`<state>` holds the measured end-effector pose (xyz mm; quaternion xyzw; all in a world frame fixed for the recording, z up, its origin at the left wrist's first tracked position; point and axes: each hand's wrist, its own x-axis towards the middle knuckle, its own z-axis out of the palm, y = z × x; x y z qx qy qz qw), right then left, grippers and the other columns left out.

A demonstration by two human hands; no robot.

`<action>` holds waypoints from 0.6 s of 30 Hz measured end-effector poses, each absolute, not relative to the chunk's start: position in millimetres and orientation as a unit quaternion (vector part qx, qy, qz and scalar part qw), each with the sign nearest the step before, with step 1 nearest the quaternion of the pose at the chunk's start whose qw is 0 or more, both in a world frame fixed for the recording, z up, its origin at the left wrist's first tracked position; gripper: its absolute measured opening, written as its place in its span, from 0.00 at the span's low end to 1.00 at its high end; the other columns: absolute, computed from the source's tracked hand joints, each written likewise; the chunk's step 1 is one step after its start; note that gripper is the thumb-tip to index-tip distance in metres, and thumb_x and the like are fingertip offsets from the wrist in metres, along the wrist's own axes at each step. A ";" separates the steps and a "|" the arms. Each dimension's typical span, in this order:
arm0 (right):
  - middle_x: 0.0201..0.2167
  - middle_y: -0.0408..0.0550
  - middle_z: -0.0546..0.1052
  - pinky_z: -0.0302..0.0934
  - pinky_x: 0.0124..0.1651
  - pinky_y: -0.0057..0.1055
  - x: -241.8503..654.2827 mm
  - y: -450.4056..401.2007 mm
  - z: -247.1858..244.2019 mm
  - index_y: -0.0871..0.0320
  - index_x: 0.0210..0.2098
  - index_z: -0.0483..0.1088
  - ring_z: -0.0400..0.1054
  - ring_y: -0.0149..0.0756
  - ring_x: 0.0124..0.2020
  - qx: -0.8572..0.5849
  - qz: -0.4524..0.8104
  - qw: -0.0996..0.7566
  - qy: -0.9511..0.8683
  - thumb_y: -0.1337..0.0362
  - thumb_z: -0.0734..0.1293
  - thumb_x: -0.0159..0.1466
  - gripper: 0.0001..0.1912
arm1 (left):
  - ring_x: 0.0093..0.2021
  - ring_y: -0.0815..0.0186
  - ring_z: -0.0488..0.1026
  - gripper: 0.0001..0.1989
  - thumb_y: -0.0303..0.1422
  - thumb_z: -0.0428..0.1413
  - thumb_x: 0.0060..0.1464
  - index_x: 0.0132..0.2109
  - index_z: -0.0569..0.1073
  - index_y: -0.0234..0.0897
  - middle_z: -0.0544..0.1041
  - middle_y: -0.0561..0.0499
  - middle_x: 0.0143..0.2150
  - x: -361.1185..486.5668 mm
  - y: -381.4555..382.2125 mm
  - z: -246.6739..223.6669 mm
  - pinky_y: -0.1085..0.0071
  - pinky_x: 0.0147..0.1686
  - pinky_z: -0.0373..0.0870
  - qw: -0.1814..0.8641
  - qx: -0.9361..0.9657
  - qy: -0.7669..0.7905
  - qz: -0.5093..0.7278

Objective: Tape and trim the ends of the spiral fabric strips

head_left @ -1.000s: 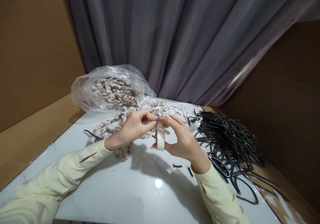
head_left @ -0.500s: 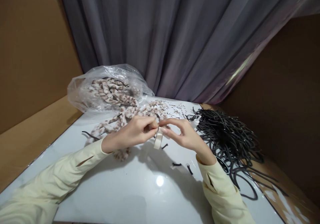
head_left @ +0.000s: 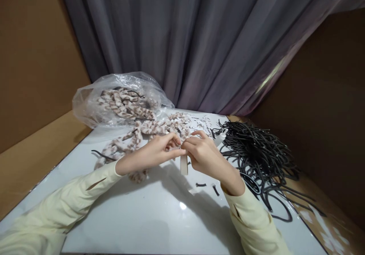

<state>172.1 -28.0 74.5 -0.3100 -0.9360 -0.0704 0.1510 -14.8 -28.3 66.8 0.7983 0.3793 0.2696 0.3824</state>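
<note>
A narrow white roll of tape (head_left: 184, 166), turned edge-on, hangs below my fingertips over the table. My left hand (head_left: 159, 148) is curled, its thumb stretched straight to the top of the roll. My right hand (head_left: 203, 152) bends over from the other side, fingers folded down at the roll and touching the left thumb. The exact hold at the fingertips is partly hidden. Behind my hands lie brown-and-white fluffy fabric tubes (head_left: 122, 144), with a black cord end (head_left: 102, 156) sticking out of one.
A clear plastic bag (head_left: 85, 103) holds more fluffy tubes at the back left. A heap of black cords (head_left: 256, 148) lies at the right, near a white bottle (head_left: 221, 136). Short black cord pieces (head_left: 216, 190) lie on the white table (head_left: 128, 217). Cardboard walls (head_left: 34, 65) and a grey curtain (head_left: 148, 30) enclose it.
My right hand has turned over and closed its fingers at the tape roll. The roll has swung from face-on to edge-on. My left fingers have loosened and the thumb has straightened.
</note>
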 end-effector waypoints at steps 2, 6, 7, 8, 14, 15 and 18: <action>0.25 0.48 0.71 0.52 0.45 0.36 170.9 -28.0 73.5 0.61 0.30 0.66 0.61 0.35 0.27 -0.307 -0.058 0.142 -0.939 0.80 0.56 0.56 0.12 | 0.28 0.68 0.68 0.16 0.46 0.50 0.54 0.37 0.67 0.37 0.72 0.54 0.28 -13.1 -24.7 61.0 0.75 0.27 0.61 0.383 0.798 0.394 0.247; 0.30 0.49 0.71 0.52 0.44 0.34 170.9 -26.0 71.5 0.61 0.34 0.65 0.63 0.36 0.33 -0.315 0.001 0.127 -0.941 0.79 0.56 0.59 0.11 | 0.25 0.70 0.65 0.17 0.45 0.48 0.55 0.29 0.66 0.36 0.69 0.55 0.24 -11.6 -20.9 55.8 0.76 0.25 0.58 0.385 0.804 0.391 0.230; 0.30 0.49 0.71 0.52 0.44 0.34 171.1 -25.5 71.0 0.61 0.34 0.65 0.63 0.36 0.33 -0.315 0.010 0.124 -0.941 0.78 0.56 0.59 0.10 | 0.25 0.70 0.65 0.17 0.44 0.48 0.56 0.29 0.66 0.35 0.69 0.56 0.23 -11.5 -20.8 56.1 0.76 0.25 0.57 0.388 0.804 0.391 0.227; 0.30 0.49 0.71 0.52 0.44 0.34 171.4 -25.0 70.6 0.61 0.34 0.64 0.63 0.36 0.34 -0.314 0.016 0.121 -0.942 0.78 0.56 0.59 0.10 | 0.24 0.71 0.64 0.17 0.44 0.48 0.56 0.28 0.66 0.35 0.68 0.56 0.23 -11.5 -20.8 56.8 0.76 0.24 0.57 0.389 0.804 0.391 0.223; 0.29 0.48 0.69 0.53 0.44 0.34 172.3 -24.0 69.9 0.60 0.31 0.63 0.62 0.36 0.34 -0.308 0.044 0.115 -0.943 0.72 0.58 0.63 0.06 | 0.19 0.72 0.61 0.19 0.44 0.44 0.57 0.25 0.64 0.36 0.64 0.57 0.18 -12.3 -19.2 58.5 0.76 0.20 0.54 0.417 0.807 0.376 0.183; 0.29 0.48 0.69 0.53 0.44 0.34 172.7 -23.6 70.2 0.60 0.31 0.63 0.63 0.36 0.33 -0.308 0.053 0.115 -0.943 0.70 0.58 0.64 0.06 | 0.19 0.72 0.61 0.20 0.44 0.44 0.58 0.24 0.64 0.36 0.63 0.57 0.17 -12.5 -18.6 57.8 0.76 0.20 0.54 0.422 0.807 0.374 0.176; 0.28 0.46 0.69 0.54 0.42 0.32 174.6 -21.3 71.2 0.60 0.31 0.63 0.63 0.35 0.32 -0.304 0.083 0.113 -0.942 0.66 0.60 0.64 0.06 | 0.19 0.72 0.61 0.21 0.45 0.43 0.58 0.25 0.63 0.36 0.64 0.56 0.17 -12.9 -17.6 56.1 0.76 0.20 0.55 0.424 0.810 0.369 0.167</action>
